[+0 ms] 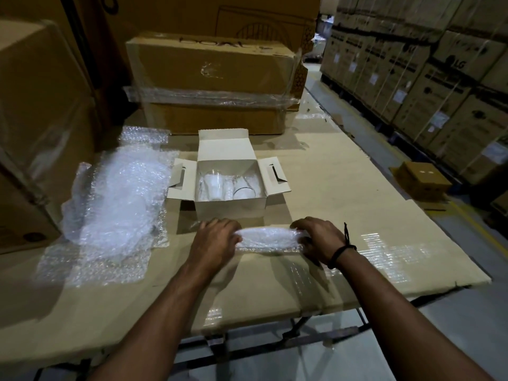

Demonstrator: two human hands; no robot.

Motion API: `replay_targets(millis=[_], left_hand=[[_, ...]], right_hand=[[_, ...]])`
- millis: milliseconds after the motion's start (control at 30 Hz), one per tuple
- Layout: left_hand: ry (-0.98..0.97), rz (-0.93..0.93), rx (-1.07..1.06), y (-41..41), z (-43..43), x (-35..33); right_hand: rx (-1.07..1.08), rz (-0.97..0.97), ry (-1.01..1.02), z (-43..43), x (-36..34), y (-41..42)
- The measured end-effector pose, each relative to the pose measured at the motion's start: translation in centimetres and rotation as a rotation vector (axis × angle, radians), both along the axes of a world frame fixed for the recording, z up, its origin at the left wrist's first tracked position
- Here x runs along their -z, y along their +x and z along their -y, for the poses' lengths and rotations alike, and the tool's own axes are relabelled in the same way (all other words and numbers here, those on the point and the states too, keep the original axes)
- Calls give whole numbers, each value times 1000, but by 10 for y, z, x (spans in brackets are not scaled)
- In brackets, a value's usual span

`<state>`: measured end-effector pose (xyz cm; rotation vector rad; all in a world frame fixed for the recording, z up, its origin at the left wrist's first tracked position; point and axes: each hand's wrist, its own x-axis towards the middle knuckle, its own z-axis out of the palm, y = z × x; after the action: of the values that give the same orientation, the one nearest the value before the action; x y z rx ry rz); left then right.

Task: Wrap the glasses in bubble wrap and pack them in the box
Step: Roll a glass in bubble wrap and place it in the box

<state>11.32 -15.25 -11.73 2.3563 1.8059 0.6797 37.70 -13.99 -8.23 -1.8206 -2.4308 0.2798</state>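
Note:
A bubble-wrapped bundle [268,239] lies sideways on the cardboard-covered table, just in front of the white box. My left hand [215,242] grips its left end and my right hand [319,239] grips its right end. The glass inside is hidden by the wrap. The small white box [229,206] stands open with its flaps spread. Inside it are clear glasses [214,184] and a wrapped one, standing close together.
A heap of loose bubble wrap [118,202] covers the table's left side. Large cardboard cartons [214,78] stand behind the box and at the far left. The table edge [412,287] drops to an aisle on the right, where a small brown carton [422,180] sits on the floor.

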Motion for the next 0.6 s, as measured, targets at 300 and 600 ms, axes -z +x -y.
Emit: replay_targets(millis=[300,600], left_hand=[[-90,-154,62,-16,1,9],[-72,-164,72,-11,-1,13]], right_hand=[[16,149,-29,3,18,4],[-56,220,-77,-7,2,-48]])
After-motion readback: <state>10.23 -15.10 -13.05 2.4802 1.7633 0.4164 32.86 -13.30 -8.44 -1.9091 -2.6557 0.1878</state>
